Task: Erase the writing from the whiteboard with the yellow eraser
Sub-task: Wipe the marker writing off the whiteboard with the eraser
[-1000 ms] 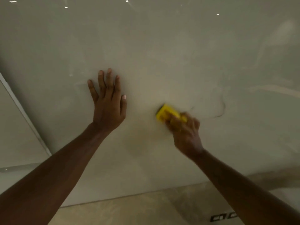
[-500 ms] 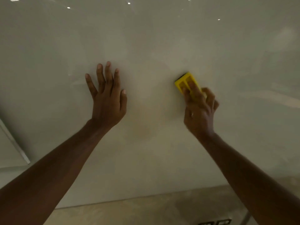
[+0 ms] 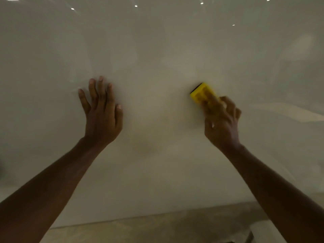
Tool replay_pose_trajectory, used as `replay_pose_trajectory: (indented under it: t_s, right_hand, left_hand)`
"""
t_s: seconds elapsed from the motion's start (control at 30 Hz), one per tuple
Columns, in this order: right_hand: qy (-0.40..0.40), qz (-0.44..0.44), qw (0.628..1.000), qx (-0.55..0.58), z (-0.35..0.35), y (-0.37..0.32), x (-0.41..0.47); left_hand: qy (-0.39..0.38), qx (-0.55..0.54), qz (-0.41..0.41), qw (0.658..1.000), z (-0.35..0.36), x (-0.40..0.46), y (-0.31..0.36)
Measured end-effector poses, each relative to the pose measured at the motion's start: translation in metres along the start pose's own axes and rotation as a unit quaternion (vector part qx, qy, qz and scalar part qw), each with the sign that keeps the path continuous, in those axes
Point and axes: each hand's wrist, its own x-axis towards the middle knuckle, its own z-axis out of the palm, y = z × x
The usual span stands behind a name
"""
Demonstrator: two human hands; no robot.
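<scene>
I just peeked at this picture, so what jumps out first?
The bright yellow eraser right of the middle, pressed on the whiteboard by the right hand. Next, the left hand spread flat on the board left of the middle. No writing shows on the board.

No readable text, label or number shows anywhere on the whiteboard (image 3: pixel 157 50) or eraser (image 3: pixel 201 92).
</scene>
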Motion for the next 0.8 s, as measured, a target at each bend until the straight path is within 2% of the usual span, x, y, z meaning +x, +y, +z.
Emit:
replay_pose_trajectory:
  t_s: [0.07,0.13,0.17,0.23,0.3,0.37,0.4,0.43,0.5,0.57,0.63,0.7,0.8]
  right_hand:
    - [0.052,0.096,0.994,-0.004,0.004,0.006,-0.001]
    - [0.060,0.123,0.991,0.005,0.019,-0.006,-0.032]
    - [0.043,0.099,0.994,0.015,0.029,-0.014,-0.057]
    - [-0.058,-0.020,0.998,0.028,0.046,-0.027,-0.111]
    - [-0.165,-0.176,0.970,0.007,0.055,-0.025,-0.153]
    - [-0.192,-0.233,0.953,0.010,0.049,-0.013,-0.149]
    - [-0.175,-0.210,0.962,0.018,0.044,-0.009,-0.136]
    - [-0.150,-0.151,0.977,0.023,0.037,-0.004,-0.119]
    - [-0.069,0.035,0.996,0.038,0.025,0.008,-0.082]
    - [0.006,0.196,0.980,0.027,0.018,0.017,-0.054]
    - [0.024,0.304,0.952,0.035,0.025,0.007,-0.043]
    - [0.028,0.325,0.944,0.046,0.035,-0.025,-0.046]
    - [-0.014,0.217,0.975,0.054,0.058,-0.090,-0.074]
  left_hand:
    - [0.000,-0.005,-0.005,1.000,0.002,0.000,0.003]
    - [0.001,-0.007,-0.012,1.000,0.004,0.000,0.005]
    - [0.003,-0.008,-0.017,1.000,0.005,0.000,0.006]
    - [0.006,-0.008,-0.021,1.000,0.005,0.000,0.006]
    - [0.005,-0.006,-0.017,1.000,0.006,-0.001,0.005]
    - [0.003,-0.001,-0.006,1.000,0.006,-0.001,0.002]
    - [0.001,0.001,0.000,1.000,0.005,0.000,-0.002]
    - [0.000,0.001,0.004,1.000,0.005,0.000,-0.005]
    - [0.004,0.006,0.003,1.000,0.000,0.001,-0.016]
    - [0.009,0.008,0.003,1.000,-0.007,0.004,-0.027]
    - [0.012,0.007,0.004,1.000,-0.015,0.009,-0.040]
    - [0.014,0.014,-0.001,1.000,-0.020,0.013,-0.054]
    - [0.008,0.020,-0.009,1.000,-0.026,0.010,-0.074]
